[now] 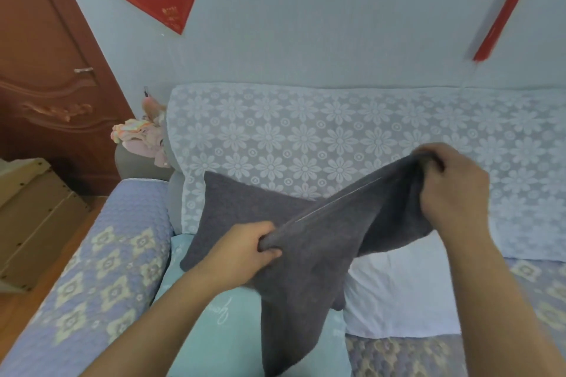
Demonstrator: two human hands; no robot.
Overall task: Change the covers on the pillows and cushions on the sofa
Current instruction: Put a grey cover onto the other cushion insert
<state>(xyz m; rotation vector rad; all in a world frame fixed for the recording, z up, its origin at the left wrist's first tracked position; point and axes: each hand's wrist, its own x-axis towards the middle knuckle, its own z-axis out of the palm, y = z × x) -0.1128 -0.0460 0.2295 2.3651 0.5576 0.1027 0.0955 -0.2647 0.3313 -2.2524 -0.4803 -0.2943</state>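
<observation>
Head view: I've got both hands clamped on the dark grey cover (321,242), held up over the sofa (92,269). Left hand (245,249) fists a bunch of the edge low and near me; right hand (453,184) grips the far end higher up, fingers curled into the fabric. The zip line (337,202) runs taut between them. The rest of the cover hangs slack toward the seat, and its far corner lies against the lace throw (337,131) on the backrest.

Risks, as I judge them:
- The zip is under tension. Pulling the hands further apart could strain the seam or jam the slider; I can't see where the slider sits.
- I can't tell whether the cover is inside out, or whether it's the old one coming off or the new one going on. A wrong guess means redoing it.
- The hanging end drapes over the teal pillow (214,330) and could drag it off the seat edge.
- The far corner could snag the lace throw and pull it down.

Count:
- dark grey covers: one
- teal pillows: one, partly under the cover
- white pillows (404,291): one, bare, on the seat to the right
- hands: two, both gripping
- lace throws: one
</observation>
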